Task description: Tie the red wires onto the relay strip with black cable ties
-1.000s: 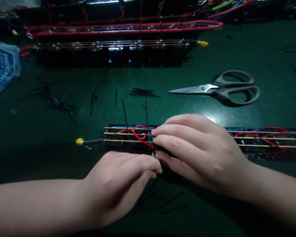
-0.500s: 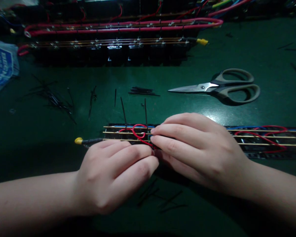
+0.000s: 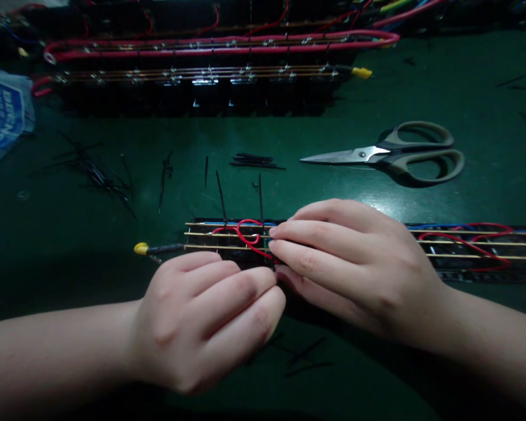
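2 hands meet at the lower edge of a strip lying left to right

The black strip runs from just left of centre to the right edge of the frame, its long axis nearly level, with 3 brass-coloured rods along its length. The right hand is the nearer of the 2: it lies over the strip, fingertips on the upper face and thumb down by the lower edge, grasping it across its width.

The left hand sits below the strip's left part, so the strip lies above it in the frame. Its fingers are curled in, forefinger and thumb together, their tips meeting the lower edge just beside the right thumb. Whether anything is pinched there is hidden; I cannot tell.

Just left of the right fingertips, a red wire loops over the rods. 2 thin black ties stick out past the upper edge, a left tie and a right tie, both pointing up the frame and away from the left hand. A yellow tip ends the dark lead at the strip's left end. Scissors lie above the right hand, well apart from it, blades pointing left.
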Demonstrator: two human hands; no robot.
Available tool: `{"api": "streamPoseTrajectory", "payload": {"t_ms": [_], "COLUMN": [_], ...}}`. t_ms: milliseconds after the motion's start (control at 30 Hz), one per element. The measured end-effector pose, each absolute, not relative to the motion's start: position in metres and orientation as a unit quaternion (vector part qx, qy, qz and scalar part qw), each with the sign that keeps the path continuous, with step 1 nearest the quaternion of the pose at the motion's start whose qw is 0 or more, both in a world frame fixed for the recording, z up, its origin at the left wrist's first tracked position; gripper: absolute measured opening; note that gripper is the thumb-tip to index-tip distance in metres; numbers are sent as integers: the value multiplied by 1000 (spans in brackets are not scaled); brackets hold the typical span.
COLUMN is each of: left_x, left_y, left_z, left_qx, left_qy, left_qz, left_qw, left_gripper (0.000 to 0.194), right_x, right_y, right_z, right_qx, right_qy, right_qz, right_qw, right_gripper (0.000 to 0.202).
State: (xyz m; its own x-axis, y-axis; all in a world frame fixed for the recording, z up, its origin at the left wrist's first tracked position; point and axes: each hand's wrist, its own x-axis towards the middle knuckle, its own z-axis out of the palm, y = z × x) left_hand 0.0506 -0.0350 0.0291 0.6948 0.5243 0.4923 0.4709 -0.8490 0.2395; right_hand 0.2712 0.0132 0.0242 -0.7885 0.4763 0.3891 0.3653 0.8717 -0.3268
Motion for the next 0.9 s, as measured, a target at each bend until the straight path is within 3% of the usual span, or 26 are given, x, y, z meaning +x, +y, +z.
{"api": "streamPoseTrajectory", "payload": {"t_ms": [233,900], "left_x": [46,48], "left_y": [-31,-40], "left_z": [30,28], "left_qx": [944,917], "left_qy": [222,282], "left_qz": [244,281], "left_qw": [21,33], "left_gripper": [15,14], "right_x": [271,272], "right_y": [12,12], "right_z": [24,22], "right_qx": [-225,-223], "right_qy": [-937,-936], "right_qz": [126,127], "right_qw": [237,240], "right_gripper": [11,10]}}
